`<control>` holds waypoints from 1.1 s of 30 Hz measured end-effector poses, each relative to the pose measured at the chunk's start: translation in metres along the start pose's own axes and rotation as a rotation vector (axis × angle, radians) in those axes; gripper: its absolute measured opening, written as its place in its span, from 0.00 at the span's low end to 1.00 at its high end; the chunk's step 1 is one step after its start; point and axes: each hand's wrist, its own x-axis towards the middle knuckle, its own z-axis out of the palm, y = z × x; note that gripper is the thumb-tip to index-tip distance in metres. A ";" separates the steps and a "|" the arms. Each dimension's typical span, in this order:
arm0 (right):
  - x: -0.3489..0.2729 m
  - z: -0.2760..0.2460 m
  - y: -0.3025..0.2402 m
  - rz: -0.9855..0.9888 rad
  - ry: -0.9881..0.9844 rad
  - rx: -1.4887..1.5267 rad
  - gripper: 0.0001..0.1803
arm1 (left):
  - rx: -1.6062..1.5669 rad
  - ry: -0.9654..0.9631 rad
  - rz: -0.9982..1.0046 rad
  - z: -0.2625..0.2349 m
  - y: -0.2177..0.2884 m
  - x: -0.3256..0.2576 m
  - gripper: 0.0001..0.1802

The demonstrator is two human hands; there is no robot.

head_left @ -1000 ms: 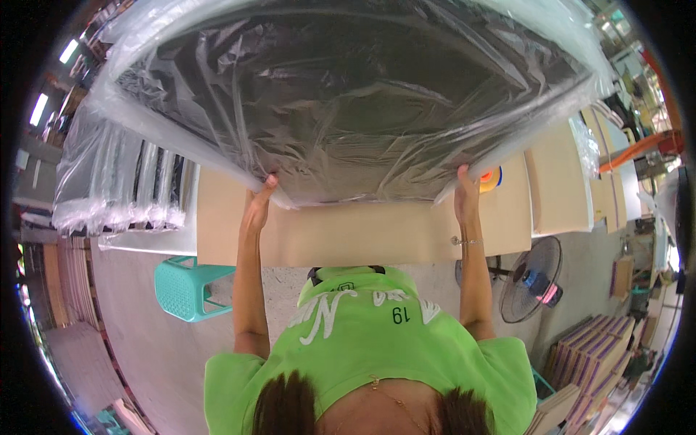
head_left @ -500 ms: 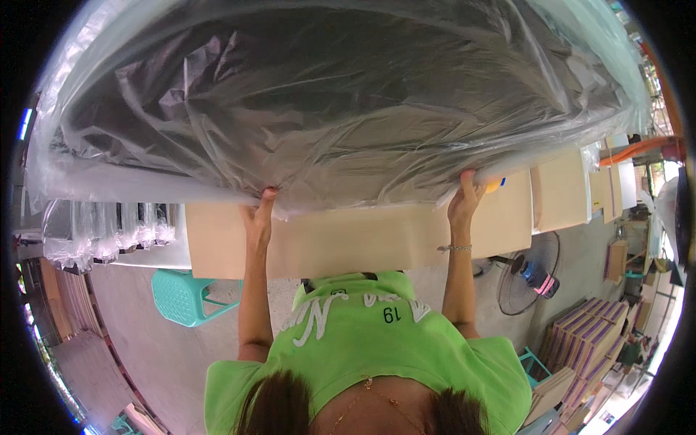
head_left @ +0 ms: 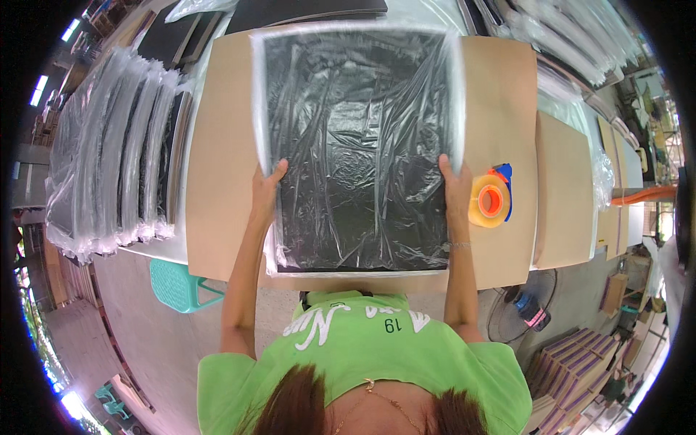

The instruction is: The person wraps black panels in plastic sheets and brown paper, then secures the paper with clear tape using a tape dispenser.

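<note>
A dark flat panel in a clear plastic bag (head_left: 362,156) lies low over the brown cardboard sheet (head_left: 500,94) on the table. Its wrap is wrinkled and shiny, with pale plastic margins along the edges. My left hand (head_left: 268,181) grips the left edge, thumb on top and fingers out of sight below. On the opposite edge, my right hand (head_left: 455,185) holds it the same way. Just right of that hand sits a tape dispenser (head_left: 491,197) with a yellowish roll, an orange core and a blue frame. Whether the panel rests fully on the cardboard I cannot tell.
Several plastic-wrapped panels (head_left: 119,152) stand in a row at the left. More cardboard (head_left: 562,188) lies to the right, and wrapped pieces (head_left: 573,36) fill the far right. Below the table are a teal stool (head_left: 177,286), a fan (head_left: 522,308) and stacked boards (head_left: 576,370).
The wrapped panel has come down from a raised, tilted position near my view to lie low over the cardboard. Both hands still hold its sides, and the tape dispenser has come fully into sight.
</note>
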 end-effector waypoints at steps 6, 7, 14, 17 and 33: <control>0.024 0.024 0.063 0.161 -0.021 -0.132 0.37 | 0.078 0.003 -0.095 0.012 -0.037 0.039 0.29; 0.030 0.024 0.070 0.150 0.004 -0.116 0.37 | 0.077 -0.005 -0.106 0.014 -0.032 0.042 0.29; 0.036 0.032 0.058 0.152 0.014 0.030 0.32 | 0.134 -0.017 -0.051 0.008 -0.043 0.064 0.31; 0.043 0.030 0.061 0.056 0.071 0.023 0.30 | 0.170 -0.024 0.036 0.019 -0.040 0.073 0.33; 0.066 0.002 0.083 0.216 -0.282 0.311 0.30 | 0.118 -0.170 -0.277 0.006 -0.034 0.080 0.30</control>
